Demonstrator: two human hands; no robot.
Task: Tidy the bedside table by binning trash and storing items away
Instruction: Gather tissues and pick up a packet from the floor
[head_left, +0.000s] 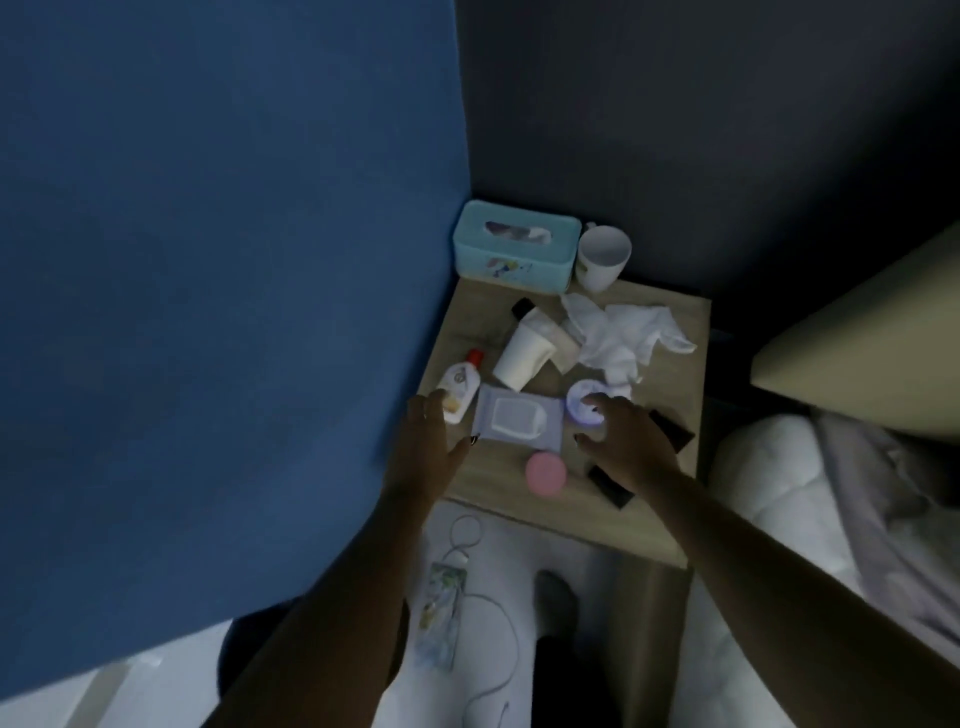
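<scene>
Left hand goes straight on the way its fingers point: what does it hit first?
Probably the small white plastic bottle with the red cap, just ahead of the fingertips of the left hand; whether they already touch it is unclear.

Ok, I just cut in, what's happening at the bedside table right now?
A person has both hands out over the cluttered bedside table. The left hand reaches to the small lotion bottle beside the wipes pack; the right hand spreads over a small round jar. Neither plainly grips anything. Crumpled tissues and a tipped paper cup lie untouched behind.
</scene>
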